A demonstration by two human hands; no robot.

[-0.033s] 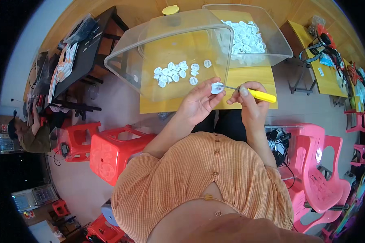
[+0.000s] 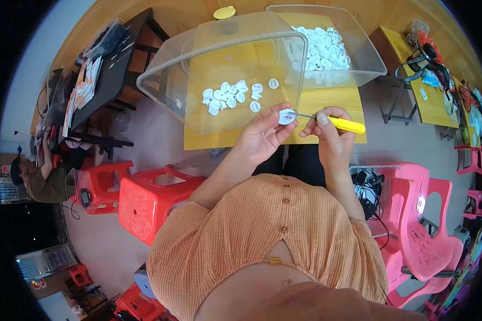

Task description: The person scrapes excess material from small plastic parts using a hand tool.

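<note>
A small round white plastic piece (image 2: 287,116) is pinched between the thumb and fingers of my left hand (image 2: 261,136). My right hand (image 2: 334,139) is closed round the yellow handle of a screwdriver (image 2: 350,126). Its thin metal shaft points left, and the tip meets the face of the white piece; the exact spot of contact is too small to make out. Both hands are above the near edge of the yellow table (image 2: 326,109). Just beyond them, several similar white pieces (image 2: 227,99) lie in a loose group inside a clear plastic bin (image 2: 303,59) tipped on its side.
Another clear bin (image 2: 377,72), heaped with white pieces (image 2: 322,51), stands at the back right of the table. A yellow lid-like disc (image 2: 225,12) is at the far edge. Red stools (image 2: 144,206) stand at left, pink chairs (image 2: 418,235) at right. Another person (image 2: 45,179) is at far left.
</note>
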